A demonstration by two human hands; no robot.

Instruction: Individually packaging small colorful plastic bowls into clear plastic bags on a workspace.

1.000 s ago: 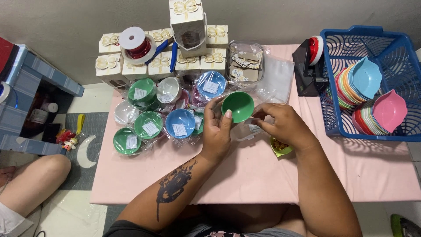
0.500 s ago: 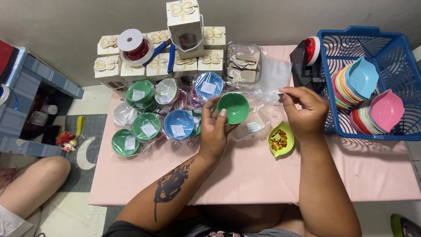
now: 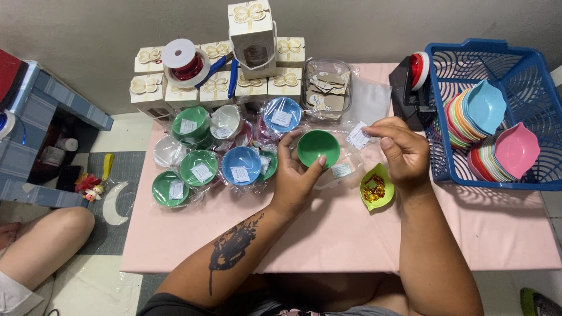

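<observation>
A bench (image 3: 328, 234) covered in pink cloth is set against a grey wall (image 3: 363, 23). One green bowl (image 3: 318, 147) is held over it, the left hand's (image 3: 295, 175) fingers clamped on its rim. A small white label (image 3: 357, 137) is pinched in the right hand (image 3: 403, 149). One blue basket (image 3: 530, 105) of two bowl stacks and one leaf-shaped green dish (image 3: 376, 186) are noted.

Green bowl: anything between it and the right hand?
Nothing solid. The left hand holds the green bowl; the right hand hovers beside it, pinching a small white label. Only crinkled clear plastic wrap lies in the gap.
</observation>
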